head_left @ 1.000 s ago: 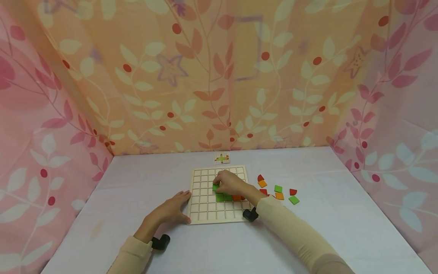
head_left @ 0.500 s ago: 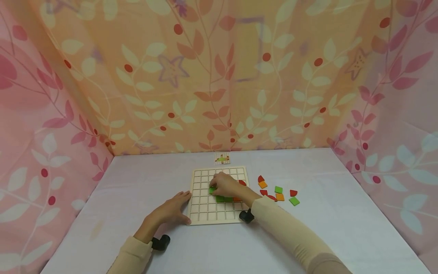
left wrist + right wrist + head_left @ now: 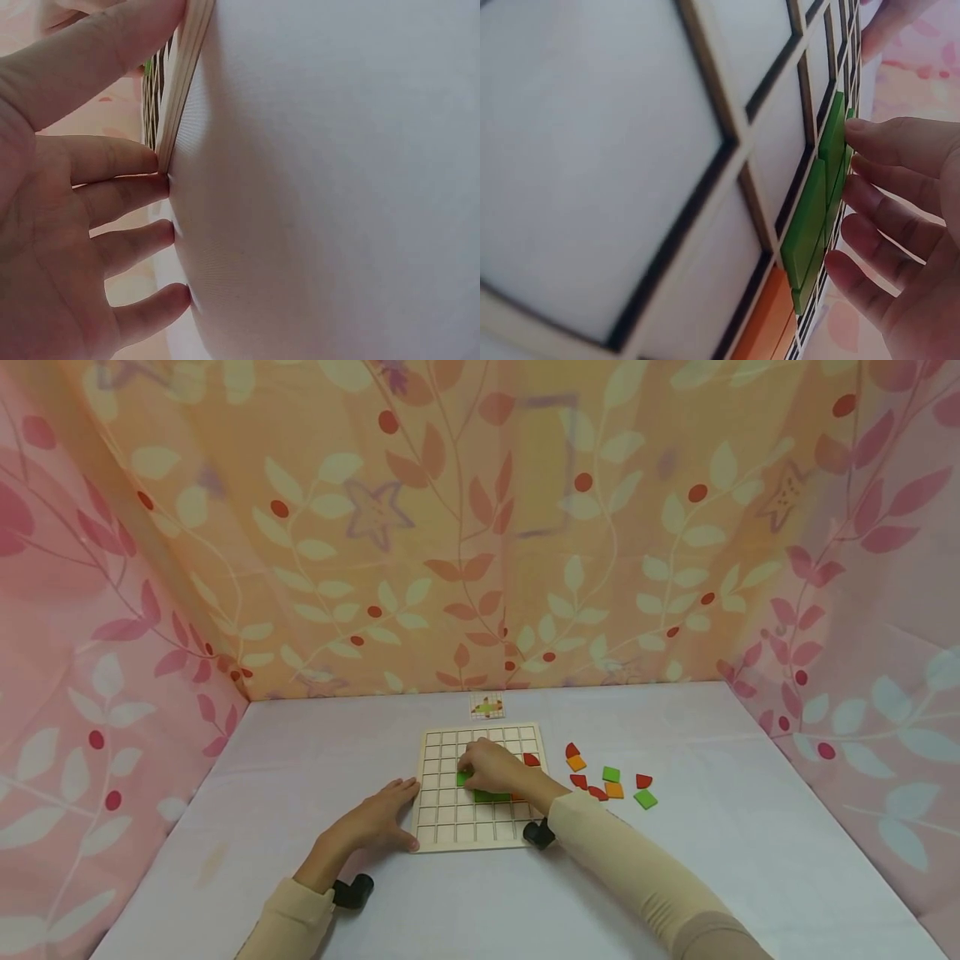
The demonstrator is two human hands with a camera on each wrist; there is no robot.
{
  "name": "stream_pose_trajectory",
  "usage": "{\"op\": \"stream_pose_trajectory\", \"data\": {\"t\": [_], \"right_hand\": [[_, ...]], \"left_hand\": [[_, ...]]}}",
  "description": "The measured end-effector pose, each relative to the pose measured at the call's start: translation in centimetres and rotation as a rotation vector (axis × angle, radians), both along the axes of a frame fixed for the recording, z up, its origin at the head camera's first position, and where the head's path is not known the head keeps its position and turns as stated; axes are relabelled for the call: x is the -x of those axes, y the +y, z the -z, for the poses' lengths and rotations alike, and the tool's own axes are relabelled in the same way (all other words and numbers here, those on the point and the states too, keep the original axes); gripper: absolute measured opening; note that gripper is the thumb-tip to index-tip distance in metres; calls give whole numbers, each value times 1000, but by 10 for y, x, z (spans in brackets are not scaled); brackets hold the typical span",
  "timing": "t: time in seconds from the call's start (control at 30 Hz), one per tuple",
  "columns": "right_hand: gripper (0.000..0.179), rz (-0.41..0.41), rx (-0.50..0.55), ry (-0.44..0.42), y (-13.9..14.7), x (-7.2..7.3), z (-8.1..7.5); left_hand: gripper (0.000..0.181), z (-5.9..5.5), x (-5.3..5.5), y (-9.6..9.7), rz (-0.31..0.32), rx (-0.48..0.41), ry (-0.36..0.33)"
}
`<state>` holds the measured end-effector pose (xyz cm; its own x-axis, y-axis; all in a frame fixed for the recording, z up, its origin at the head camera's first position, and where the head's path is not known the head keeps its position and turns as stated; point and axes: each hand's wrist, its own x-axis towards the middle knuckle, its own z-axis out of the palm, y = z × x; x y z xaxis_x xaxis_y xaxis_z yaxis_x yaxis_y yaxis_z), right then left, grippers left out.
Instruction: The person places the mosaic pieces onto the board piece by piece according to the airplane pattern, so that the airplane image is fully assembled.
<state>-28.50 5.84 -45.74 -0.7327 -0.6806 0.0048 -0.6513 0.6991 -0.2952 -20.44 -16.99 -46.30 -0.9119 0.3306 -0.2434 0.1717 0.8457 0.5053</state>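
Note:
A pale wooden grid board (image 3: 446, 835) lies on the white-covered table. My left hand (image 3: 380, 817) rests beside it, fingers spread, with fingertips and thumb against its left edge; in the left wrist view the thumb (image 3: 90, 56) reaches over that edge. Over the middle of the board, my right hand (image 3: 495, 766) pinches a green square tile (image 3: 462, 779) between thumb and fingers, low at the grid. Other green tiles (image 3: 806, 214) sit in cells beneath this hand, beside orange ones (image 3: 763, 319). A red quarter-round tile (image 3: 531, 760) lies near the board's right side. The hand partly hides the tiles.
Loose tiles are scattered right of the board: red quarter-rounds (image 3: 643, 781), orange squares (image 3: 614, 790) and green squares (image 3: 645, 798). A small pattern card (image 3: 487, 706) lies behind the board. Patterned curtains (image 3: 360, 560) enclose the table at the back and both sides.
My right hand has shifted slightly left with the green tile, uncovering the red quarter-round on the board's right side. The left hand has stayed put.

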Motion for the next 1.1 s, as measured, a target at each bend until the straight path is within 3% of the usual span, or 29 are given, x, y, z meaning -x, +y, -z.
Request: {"op": "stream_pose_trajectory", "data": {"t": [0.33, 0.57, 0.83, 1.1], "right_hand": [[24, 28, 21, -17, 17, -2, -7], [25, 101, 84, -46, 48, -4, -12], [25, 149, 81, -7, 88, -4, -11], [26, 264, 84, -55, 121, -8, -10]], "left_hand": [[98, 4, 0, 0, 3, 3, 3], [98, 2, 1, -1, -5, -3, -2], [98, 4, 0, -1, -5, -8, -3], [98, 4, 1, -2, 6, 2, 11]]}}
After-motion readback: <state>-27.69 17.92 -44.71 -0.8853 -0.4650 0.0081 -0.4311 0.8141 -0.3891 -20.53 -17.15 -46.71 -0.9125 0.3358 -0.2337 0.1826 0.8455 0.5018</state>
